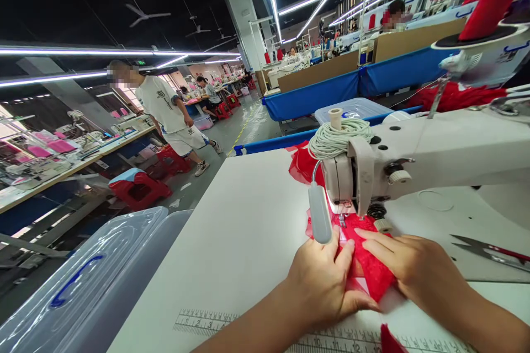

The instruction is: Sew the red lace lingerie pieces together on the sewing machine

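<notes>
Red lace fabric (375, 267), with sheer parts, lies under the needle area of a white sewing machine (439, 149). My left hand (321, 273) rests on the fabric's left side, fingers stretched towards the presser foot (342, 220) and thumb spread out to the right. On the other side, my right hand (422, 265) has its fingers over the lace and appears to hold its right edge; its thumb is blurred and partly hidden. A grey lamp head (320, 215) hangs just above my left fingertips. More red fabric (304, 165) lies behind the machine head.
Thread snips (492, 251) lie right of my right hand. A printed ruler scale (207, 322) runs along the table's front. Lidded plastic bins (111, 253) stand left of the table. A person (165, 105) is in the aisle near red stools (138, 190). A red thread cone (491, 0) stands upper right.
</notes>
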A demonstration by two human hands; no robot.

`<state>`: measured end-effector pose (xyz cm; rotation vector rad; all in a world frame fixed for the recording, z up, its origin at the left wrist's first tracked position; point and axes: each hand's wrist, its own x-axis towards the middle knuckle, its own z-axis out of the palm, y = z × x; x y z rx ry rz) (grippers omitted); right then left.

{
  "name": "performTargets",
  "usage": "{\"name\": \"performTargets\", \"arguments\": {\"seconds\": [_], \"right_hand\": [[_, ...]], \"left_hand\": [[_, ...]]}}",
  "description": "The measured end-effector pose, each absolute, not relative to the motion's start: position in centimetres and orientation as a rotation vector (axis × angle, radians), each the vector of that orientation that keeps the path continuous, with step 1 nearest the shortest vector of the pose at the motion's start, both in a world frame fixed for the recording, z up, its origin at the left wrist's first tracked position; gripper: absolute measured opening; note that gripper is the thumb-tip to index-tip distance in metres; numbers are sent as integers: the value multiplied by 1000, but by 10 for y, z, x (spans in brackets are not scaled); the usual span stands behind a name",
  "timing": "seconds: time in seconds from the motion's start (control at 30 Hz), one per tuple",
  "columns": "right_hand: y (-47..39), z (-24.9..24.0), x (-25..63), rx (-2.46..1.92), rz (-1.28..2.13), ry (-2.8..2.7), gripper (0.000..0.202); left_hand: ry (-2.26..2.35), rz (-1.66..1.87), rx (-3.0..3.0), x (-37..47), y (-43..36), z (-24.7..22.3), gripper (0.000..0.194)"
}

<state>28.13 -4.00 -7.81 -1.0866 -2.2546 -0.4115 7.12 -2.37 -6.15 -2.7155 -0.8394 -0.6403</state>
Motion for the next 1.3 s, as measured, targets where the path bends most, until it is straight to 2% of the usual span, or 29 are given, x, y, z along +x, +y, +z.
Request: {"name": "performTargets", "arguments": {"seconds": [0.33, 0.57, 0.87, 1.1, 1.3], "right_hand": [[-39, -84, 284, -1116, -406, -2268, 32], [-41, -84, 284, -1144, -401, -2231, 55], [-42, -73, 283, -1077, -363, -2192, 46], [-43, -77, 284, -1099, -392, -2196, 47], [-41, -77, 284, -1091, -392, -2201, 42]], "left_hand": [[-847, -514, -2706, 70, -23, -68, 95], [-785, -542, -2696, 70, -30, -70, 99], [-785, -746, -2537, 70, -38, -74, 93], [-816, -533, -2613, 67, -39, -74, 95], [-817, -545, -2589, 66, -35, -73, 94]]}}
